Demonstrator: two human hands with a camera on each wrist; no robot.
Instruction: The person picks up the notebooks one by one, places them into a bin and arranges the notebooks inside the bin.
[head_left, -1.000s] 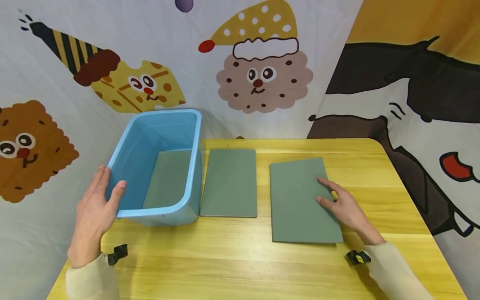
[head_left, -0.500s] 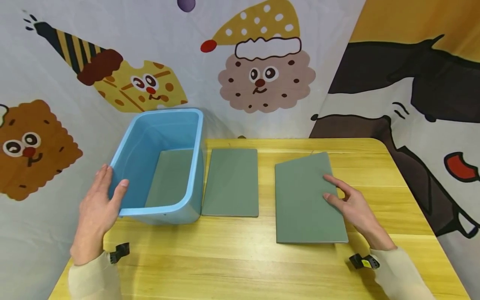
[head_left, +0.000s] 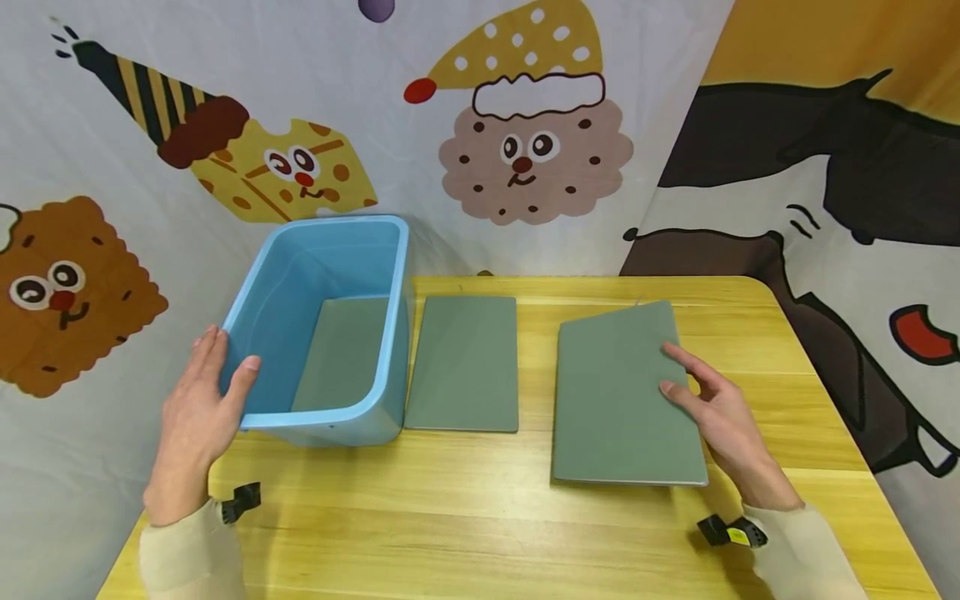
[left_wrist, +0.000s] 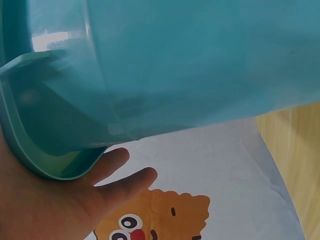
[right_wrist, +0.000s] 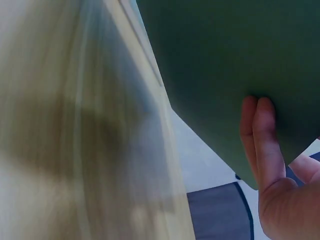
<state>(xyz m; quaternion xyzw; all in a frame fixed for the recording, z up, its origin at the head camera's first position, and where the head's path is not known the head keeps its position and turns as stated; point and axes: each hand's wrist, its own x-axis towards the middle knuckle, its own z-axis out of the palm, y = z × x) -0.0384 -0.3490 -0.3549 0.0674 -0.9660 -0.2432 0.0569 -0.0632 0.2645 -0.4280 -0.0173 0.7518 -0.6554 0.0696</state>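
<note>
My right hand (head_left: pixel 731 425) grips the right edge of a plain green notebook (head_left: pixel 622 400), thumb and index finger showing on the upper side. In the right wrist view, several fingers (right_wrist: pixel 263 135) lie against the underside of that notebook. Its right side is raised and slanted over the table. With the left hand (head_left: pixel 198 408) I hold the near left corner of a blue plastic bin (head_left: pixel 315 421), thumb over the rim and fingers along the outside. Inside, on the bin's floor, lies a green notebook (head_left: pixel 345 354). Another green notebook (head_left: pixel 465 367) lies flat just right of the bin.
The wooden table (head_left: pixel 465 525) has a rounded far right corner. Behind it hangs a cloth (head_left: pixel 420 167) printed with cartoon figures, close to the bin's far side. Dark straps (head_left: pixel 731 532) sit at both wrists.
My right hand has lifted the right side of its notebook and shifted it slightly to the right. The left hand and the bin stay as they were.
</note>
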